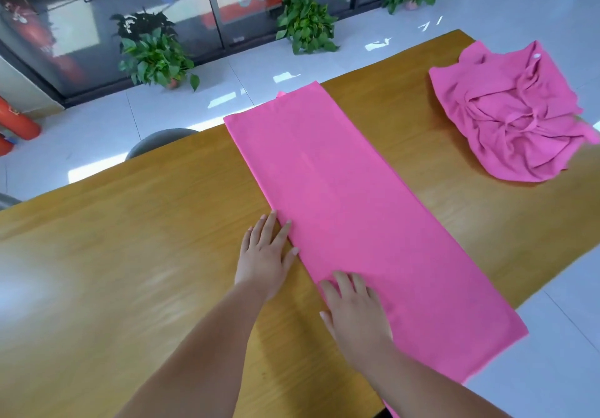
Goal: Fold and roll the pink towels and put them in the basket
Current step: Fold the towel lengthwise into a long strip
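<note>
Wooden table (130, 255) carries the folded pink towel (341, 190), a long strip. Fingers straight, the left hand (264, 255) touches its edge; the right hand (355, 313) presses flat on it. Strip ends, far beyond both hands and right of the right hand, seem to overhang and could drag it askew. Bare wood lies left of the left hand, with the crumpled towel (513, 115) well beyond, to the right.

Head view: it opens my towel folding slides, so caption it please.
A folded pink towel spans the wooden table, left hand and right hand flat along its edge; crumpled towel beyond.
</note>
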